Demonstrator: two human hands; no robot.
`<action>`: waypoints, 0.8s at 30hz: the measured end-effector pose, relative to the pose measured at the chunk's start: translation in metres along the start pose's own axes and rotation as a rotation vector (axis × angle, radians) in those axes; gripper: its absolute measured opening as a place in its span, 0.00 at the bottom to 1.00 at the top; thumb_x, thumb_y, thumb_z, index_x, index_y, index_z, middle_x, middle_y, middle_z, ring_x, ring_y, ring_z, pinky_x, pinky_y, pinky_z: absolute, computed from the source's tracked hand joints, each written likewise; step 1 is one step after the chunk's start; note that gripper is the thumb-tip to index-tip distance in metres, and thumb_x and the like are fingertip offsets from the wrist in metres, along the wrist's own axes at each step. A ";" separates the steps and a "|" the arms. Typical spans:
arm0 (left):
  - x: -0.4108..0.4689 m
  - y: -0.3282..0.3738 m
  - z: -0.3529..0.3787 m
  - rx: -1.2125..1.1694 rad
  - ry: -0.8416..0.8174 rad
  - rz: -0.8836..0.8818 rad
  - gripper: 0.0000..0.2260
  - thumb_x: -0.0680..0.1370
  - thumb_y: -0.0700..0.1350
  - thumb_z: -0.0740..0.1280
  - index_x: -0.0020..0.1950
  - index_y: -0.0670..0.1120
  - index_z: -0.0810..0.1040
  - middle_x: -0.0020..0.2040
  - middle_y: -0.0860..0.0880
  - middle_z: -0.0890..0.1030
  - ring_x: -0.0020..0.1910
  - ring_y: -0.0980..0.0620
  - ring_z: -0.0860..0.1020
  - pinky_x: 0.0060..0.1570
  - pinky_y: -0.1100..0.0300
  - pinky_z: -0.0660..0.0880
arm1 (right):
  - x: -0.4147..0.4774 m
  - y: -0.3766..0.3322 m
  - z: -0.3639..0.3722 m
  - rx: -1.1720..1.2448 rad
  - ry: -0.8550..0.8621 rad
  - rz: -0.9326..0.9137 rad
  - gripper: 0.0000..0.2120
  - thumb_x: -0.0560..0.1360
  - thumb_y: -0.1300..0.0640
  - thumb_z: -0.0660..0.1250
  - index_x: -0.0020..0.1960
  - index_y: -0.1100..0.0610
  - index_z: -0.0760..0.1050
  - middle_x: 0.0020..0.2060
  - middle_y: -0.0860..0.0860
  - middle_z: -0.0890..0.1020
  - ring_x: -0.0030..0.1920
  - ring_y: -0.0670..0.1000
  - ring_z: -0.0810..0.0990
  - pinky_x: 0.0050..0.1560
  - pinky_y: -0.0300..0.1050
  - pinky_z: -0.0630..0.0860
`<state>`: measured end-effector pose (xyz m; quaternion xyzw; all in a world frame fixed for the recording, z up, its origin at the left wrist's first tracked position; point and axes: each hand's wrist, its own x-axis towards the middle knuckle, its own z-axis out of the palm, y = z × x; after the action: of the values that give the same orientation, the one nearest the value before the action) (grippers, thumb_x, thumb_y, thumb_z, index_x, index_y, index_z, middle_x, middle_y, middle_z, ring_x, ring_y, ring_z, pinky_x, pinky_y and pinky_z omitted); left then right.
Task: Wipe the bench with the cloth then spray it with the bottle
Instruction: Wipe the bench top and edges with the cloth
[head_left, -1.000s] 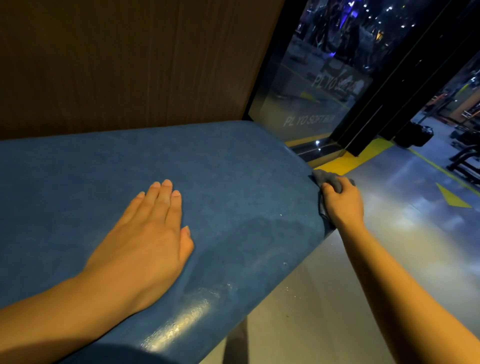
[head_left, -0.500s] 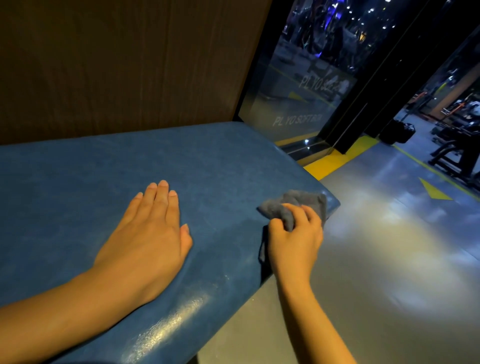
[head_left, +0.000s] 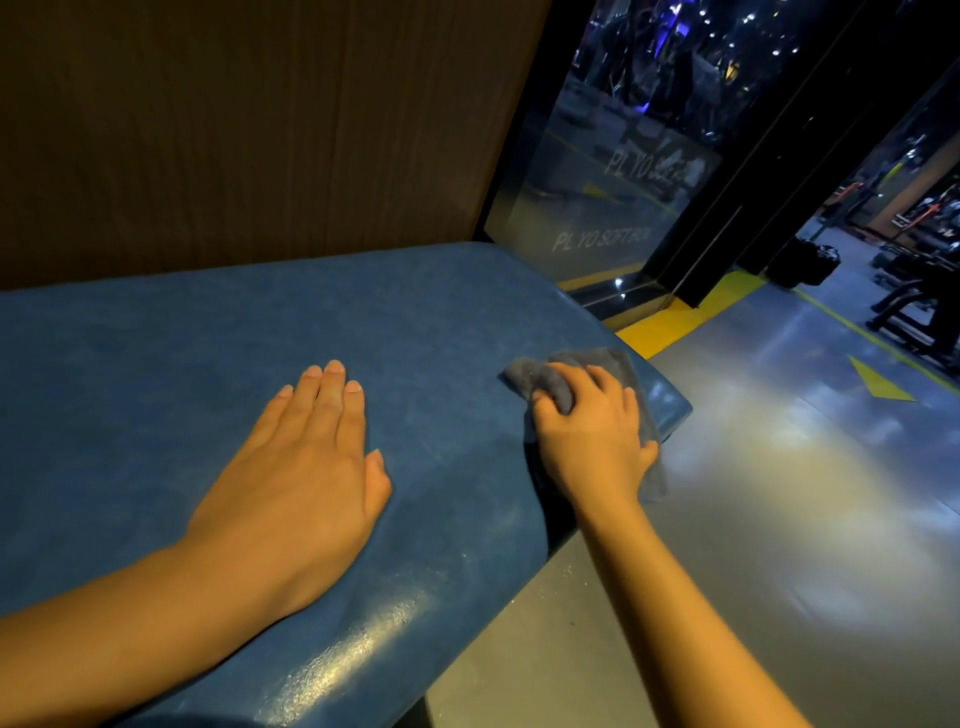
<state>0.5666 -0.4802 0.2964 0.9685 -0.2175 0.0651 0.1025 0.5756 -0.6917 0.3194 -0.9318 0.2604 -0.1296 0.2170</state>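
A blue padded bench (head_left: 208, 353) fills the left and middle of the view. My left hand (head_left: 306, 457) lies flat on its top, fingers together, palm down. My right hand (head_left: 592, 436) presses a crumpled grey cloth (head_left: 540, 376) against the bench's right front edge, near the rounded corner. Part of the cloth hangs down over the edge below my hand. No spray bottle is in view.
A wooden panel (head_left: 234, 130) stands behind the bench. To the right is a glass wall with lettering (head_left: 602, 239) and a black frame. The glossy grey floor (head_left: 779, 493) has yellow markings (head_left: 878, 382). Gym equipment stands far right.
My right hand has carried the cloth from the bench's far right corner back along the front edge and up onto the top. My left hand has stayed flat in place.
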 end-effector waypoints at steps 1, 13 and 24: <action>0.001 0.000 -0.001 -0.008 0.005 -0.025 0.34 0.66 0.56 0.27 0.70 0.40 0.35 0.74 0.44 0.37 0.76 0.47 0.44 0.68 0.58 0.37 | 0.012 0.003 -0.001 -0.020 0.003 0.007 0.18 0.77 0.46 0.57 0.66 0.39 0.68 0.72 0.45 0.63 0.76 0.55 0.52 0.69 0.70 0.52; 0.004 0.001 0.005 0.096 0.068 -0.066 0.31 0.80 0.49 0.40 0.59 0.31 0.77 0.59 0.33 0.78 0.57 0.37 0.78 0.60 0.49 0.60 | 0.125 0.037 -0.012 -0.118 0.016 0.122 0.20 0.76 0.42 0.58 0.66 0.45 0.69 0.66 0.57 0.73 0.64 0.65 0.70 0.63 0.65 0.64; 0.012 0.002 0.019 0.025 0.120 -0.123 0.34 0.79 0.50 0.37 0.59 0.30 0.76 0.60 0.32 0.77 0.59 0.34 0.77 0.65 0.53 0.54 | 0.187 -0.030 0.034 -0.111 -0.012 -0.009 0.17 0.75 0.46 0.58 0.62 0.50 0.71 0.65 0.59 0.73 0.65 0.65 0.70 0.65 0.64 0.63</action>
<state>0.5781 -0.4908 0.2799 0.9755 -0.1504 0.1191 0.1071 0.7558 -0.7582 0.3280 -0.9444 0.2615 -0.1102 0.1661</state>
